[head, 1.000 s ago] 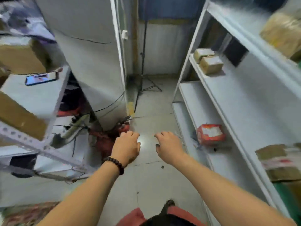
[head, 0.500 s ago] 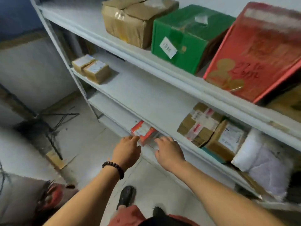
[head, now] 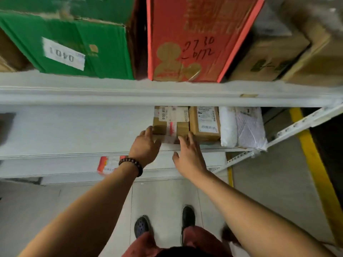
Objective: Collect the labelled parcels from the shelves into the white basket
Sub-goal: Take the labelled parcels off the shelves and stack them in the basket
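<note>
A brown cardboard parcel (head: 169, 120) with white labels and red tape sits on the middle shelf (head: 74, 130). My left hand (head: 145, 145), with a bead bracelet on its wrist, touches the parcel's left front corner with its fingers extended. At the parcel's right front corner is my right hand (head: 188, 154), fingers spread and reaching it. A second labelled brown parcel (head: 204, 123) and a white padded bag (head: 243, 127) stand just to the right. A red and white parcel (head: 109, 164) lies on the lower shelf. The white basket is not in view.
The upper shelf (head: 167, 91) carries a green box (head: 74, 45) labelled 0401, a red box (head: 194, 38) and brown cartons (head: 274, 58). The rack's white upright (head: 289, 130) slants at the right, past it a yellow floor line (head: 313, 164). My feet (head: 163, 223) stand on grey tiles.
My view swung from the aisle to face the rack. Both hands rose from in front of the low red parcel to the brown parcel on the middle shelf.
</note>
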